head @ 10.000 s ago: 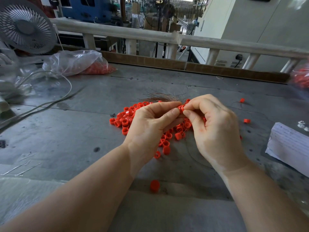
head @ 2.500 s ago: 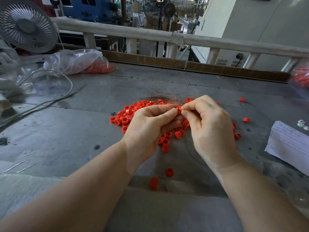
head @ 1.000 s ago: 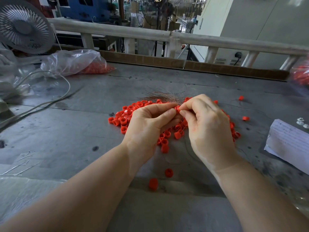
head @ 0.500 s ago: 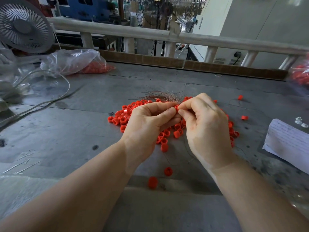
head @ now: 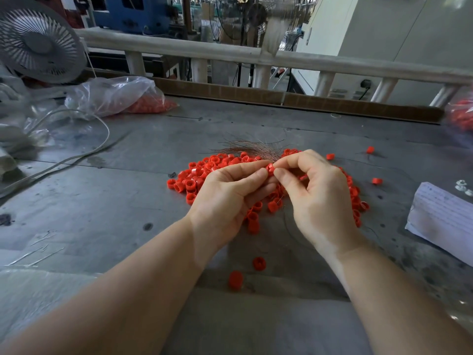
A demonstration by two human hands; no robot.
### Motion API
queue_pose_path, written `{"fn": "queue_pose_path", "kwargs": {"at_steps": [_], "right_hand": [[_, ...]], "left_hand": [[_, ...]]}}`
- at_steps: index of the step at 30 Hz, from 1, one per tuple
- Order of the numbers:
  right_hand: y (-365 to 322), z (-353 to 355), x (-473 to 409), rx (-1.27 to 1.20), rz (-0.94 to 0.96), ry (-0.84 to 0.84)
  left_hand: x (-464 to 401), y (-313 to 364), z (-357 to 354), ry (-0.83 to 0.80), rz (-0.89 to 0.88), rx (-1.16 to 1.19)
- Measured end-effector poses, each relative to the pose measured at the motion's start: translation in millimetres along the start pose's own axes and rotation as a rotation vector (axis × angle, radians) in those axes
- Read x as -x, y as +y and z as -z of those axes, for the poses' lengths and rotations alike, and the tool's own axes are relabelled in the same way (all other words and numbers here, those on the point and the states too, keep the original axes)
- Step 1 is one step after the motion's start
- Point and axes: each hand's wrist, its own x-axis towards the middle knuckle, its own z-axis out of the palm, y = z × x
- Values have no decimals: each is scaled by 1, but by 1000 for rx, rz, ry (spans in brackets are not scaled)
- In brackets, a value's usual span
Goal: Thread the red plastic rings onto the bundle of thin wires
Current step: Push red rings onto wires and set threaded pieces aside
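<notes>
Pinching one red ring (head: 269,169) between them, the left hand (head: 225,201) and the right hand (head: 320,198) meet just above the pile of red rings (head: 202,175) on the grey table (head: 102,201). The left thumb and forefinger are pressed together on the ring's left side, the other left fingers curled beneath. The right thumb and forefinger close on its right side, the remaining right fingers bent loosely over the pile. Whether the ring already sits on a wire cannot be told.

The bundle of thin wires (head: 253,149) fans out at the far edge of the pile, just beyond the fingertips, its strands spreading left. Thin strands also show below the hands, at the near edge of the pile.

Two stray rings (head: 259,263) lie nearer the person than the pile, and a few more sit apart to the pile's right. A lined sheet of paper (head: 440,221) lies well right of the pile. Far left of the pile are a clear plastic bag (head: 115,96) holding red pieces, a white cable (head: 84,155) and a fan (head: 38,42). A pale railing (head: 307,62) runs beyond the table's far edge.
</notes>
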Motion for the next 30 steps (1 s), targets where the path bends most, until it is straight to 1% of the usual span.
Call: {"fn": "queue_pose_path", "kwargs": {"at_steps": [5,11,19,30], "right_hand": [[-1,1,-2,-158,-140,-25],[0,3,-4,-381,-268,-13],[1,4,-5,-432,-311,5],[1,4,-5,-457,-314,10]], "left_hand": [[-1,0,0,4,22,49],[0,0,-1,-27,43,72],[-1,1,-1,-37,66,113],[0,2,-1,-39,74,141]]}}
